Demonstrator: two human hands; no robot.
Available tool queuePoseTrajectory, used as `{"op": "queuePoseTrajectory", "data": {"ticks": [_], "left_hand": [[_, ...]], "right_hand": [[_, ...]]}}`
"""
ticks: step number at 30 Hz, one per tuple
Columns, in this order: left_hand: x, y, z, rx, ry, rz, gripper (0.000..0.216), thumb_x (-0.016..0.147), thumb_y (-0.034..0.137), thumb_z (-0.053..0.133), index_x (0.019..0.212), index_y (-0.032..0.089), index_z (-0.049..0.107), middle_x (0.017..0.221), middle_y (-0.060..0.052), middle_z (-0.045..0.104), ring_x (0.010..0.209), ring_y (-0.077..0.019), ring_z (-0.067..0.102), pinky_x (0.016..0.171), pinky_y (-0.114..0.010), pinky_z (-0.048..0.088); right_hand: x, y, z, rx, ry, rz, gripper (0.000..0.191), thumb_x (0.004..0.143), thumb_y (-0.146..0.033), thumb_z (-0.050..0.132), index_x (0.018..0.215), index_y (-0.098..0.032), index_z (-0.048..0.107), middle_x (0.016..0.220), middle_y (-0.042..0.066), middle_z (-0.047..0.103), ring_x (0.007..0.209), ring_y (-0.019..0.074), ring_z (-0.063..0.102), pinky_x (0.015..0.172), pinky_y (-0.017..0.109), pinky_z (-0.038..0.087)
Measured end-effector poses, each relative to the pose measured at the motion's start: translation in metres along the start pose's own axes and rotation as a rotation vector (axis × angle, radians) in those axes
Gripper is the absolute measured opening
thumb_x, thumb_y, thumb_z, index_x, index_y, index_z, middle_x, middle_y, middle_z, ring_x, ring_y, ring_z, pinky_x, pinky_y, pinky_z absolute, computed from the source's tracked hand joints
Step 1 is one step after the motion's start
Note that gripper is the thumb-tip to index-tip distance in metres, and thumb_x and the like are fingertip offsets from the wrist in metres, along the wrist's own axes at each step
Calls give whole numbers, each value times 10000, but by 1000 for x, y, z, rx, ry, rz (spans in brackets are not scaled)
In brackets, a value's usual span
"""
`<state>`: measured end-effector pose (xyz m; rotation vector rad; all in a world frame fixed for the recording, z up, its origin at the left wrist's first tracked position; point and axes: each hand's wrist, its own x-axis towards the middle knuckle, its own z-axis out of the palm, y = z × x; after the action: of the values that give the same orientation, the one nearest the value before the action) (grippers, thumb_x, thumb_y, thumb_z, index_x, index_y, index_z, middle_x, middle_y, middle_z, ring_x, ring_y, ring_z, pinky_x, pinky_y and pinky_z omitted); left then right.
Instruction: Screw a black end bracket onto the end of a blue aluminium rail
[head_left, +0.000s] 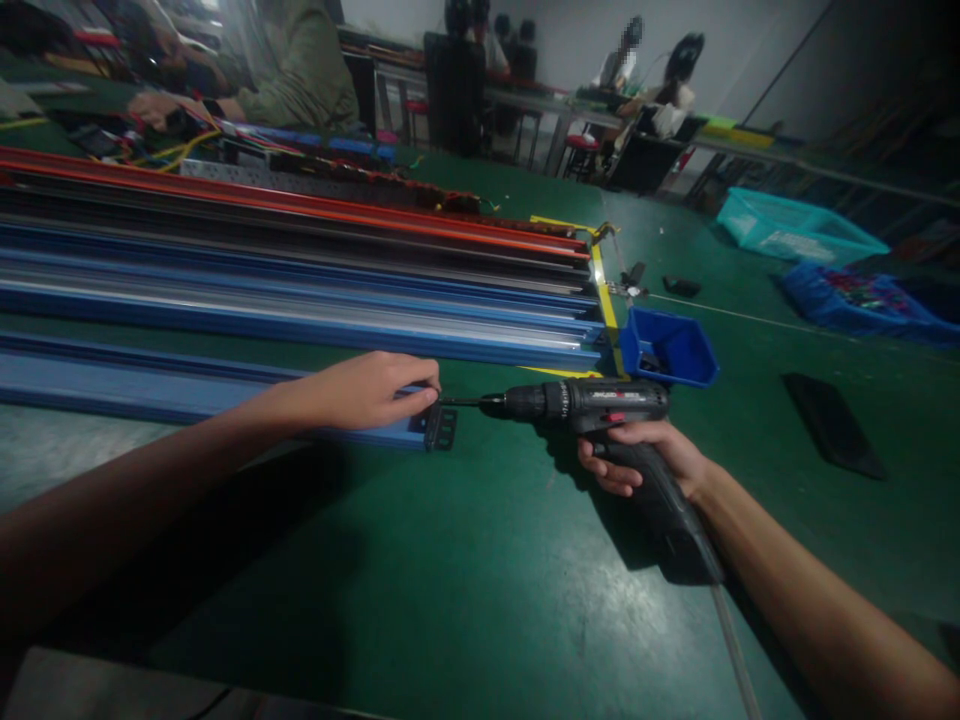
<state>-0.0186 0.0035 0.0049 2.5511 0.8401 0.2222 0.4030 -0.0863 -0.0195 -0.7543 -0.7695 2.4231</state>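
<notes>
My right hand [637,455] is wrapped round the grip of a black cordless drill [615,405], which lies level and points left. Its long thin bit [465,402] reaches to the end of a blue metal profile [202,390]. A black slotted end bracket [442,428] sits at that end. My left hand [382,390] rests over the profile's end, thumb and forefinger pinched close to the bit's tip. Whatever is between those fingertips is too small to make out.
More blue, black and orange profiles [300,300] lie side by side behind. To the right are a blue parts bin [675,350], a dark phone-like slab [832,425], a teal basket [802,230] and a blue tray [862,305]. Across the table is a person in a green sleeve [307,75].
</notes>
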Motion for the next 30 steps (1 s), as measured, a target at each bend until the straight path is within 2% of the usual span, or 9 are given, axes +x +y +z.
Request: {"op": "queuePoseTrajectory", "data": {"ticks": [30], "left_hand": [[0, 1, -1, 5, -8, -3, 365, 1124, 463, 439, 1016, 214, 684, 946, -37, 720, 851, -194, 669, 798, -317, 447]], "right_hand": [[0, 1, 2, -75, -8, -36, 280, 963, -282, 769, 1079, -30, 808, 889, 102, 744, 525, 53, 515, 583, 202, 568]]}}
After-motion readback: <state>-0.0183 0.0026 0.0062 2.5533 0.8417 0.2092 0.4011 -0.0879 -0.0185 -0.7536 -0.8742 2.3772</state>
